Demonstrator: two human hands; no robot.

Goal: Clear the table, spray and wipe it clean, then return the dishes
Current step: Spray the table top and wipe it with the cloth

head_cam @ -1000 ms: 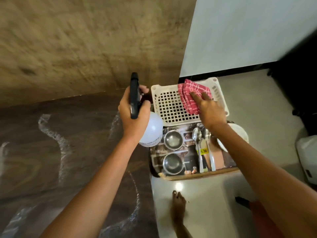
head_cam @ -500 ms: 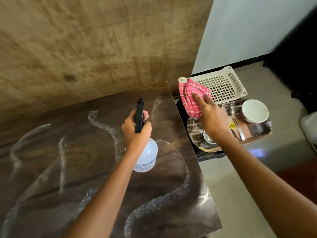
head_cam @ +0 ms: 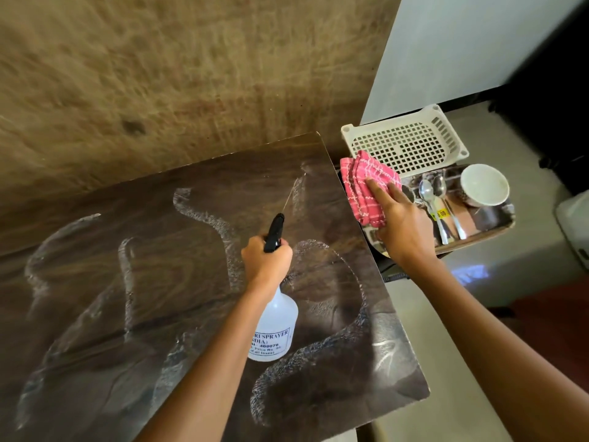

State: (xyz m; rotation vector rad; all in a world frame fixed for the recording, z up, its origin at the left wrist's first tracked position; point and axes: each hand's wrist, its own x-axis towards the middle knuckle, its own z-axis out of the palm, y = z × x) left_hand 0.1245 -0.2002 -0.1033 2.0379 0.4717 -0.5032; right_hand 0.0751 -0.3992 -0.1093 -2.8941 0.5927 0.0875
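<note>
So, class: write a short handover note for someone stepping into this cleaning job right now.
Left hand grips the spray bottle over the table, mid-spray.
Right hand holds the pink cloth just off the table's edge, above the tray.
Bowl and spoons lie on that tray, beside the white basket.
Done: table cleared, wet trails across it.
Left: finish spraying, wipe, put bowl and spoons back.

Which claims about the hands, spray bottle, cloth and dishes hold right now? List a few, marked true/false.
1. The left hand grips the translucent white plastic spray bottle. True.
2. The right hand holds a blue sponge. False: it holds a folded pink checked cloth.
3. The white ceramic bowl stands on the dark wooden table. False: it stands on the shiny metal tray beside it.
4. On that tray lie two metal spoons. True.
</note>
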